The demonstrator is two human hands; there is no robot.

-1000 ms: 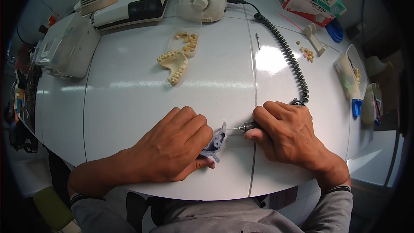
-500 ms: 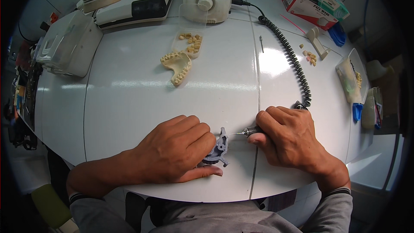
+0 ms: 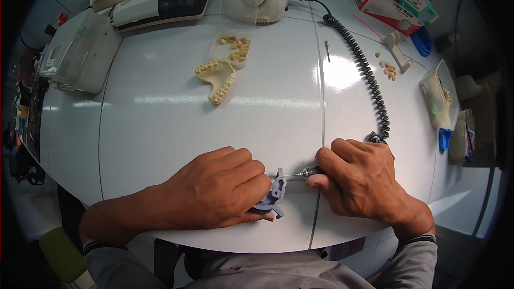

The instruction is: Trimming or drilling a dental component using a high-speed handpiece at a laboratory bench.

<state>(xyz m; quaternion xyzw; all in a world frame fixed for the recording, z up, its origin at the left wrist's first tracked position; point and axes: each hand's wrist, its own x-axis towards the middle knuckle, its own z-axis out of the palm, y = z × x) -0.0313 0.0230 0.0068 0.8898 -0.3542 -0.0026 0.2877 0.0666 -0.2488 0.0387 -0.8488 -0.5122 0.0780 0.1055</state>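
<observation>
My left hand (image 3: 222, 187) is closed on a grey-blue dental casting (image 3: 271, 199), an irregular piece with thin arms, near the table's front edge. Its left part is hidden under my fingers. A dental handpiece (image 3: 311, 172) lies in the grip of my right hand (image 3: 358, 179), with its thin bur pointing left. The bur's tip meets or nearly meets the upper arm of the casting; I cannot tell if they touch. Beyond my hands rests a cream dental arch model (image 3: 218, 83), beside an open clear box (image 3: 242, 63) of tooth-coloured crowns.
A coiled black cord (image 3: 364, 67) runs from the white control unit (image 3: 266, 8) to the right hand. A loose bur (image 3: 327, 51), several crowns (image 3: 389, 70) and a cream stand (image 3: 397, 53) lie to the right. Boxes (image 3: 393, 2) and a plastic container (image 3: 80, 53) stand at the edges.
Both hands, with the casting and the handpiece, have shifted slightly nearer to me. The bur and the casting's upper arm have come closer together. The view has shifted a little.
</observation>
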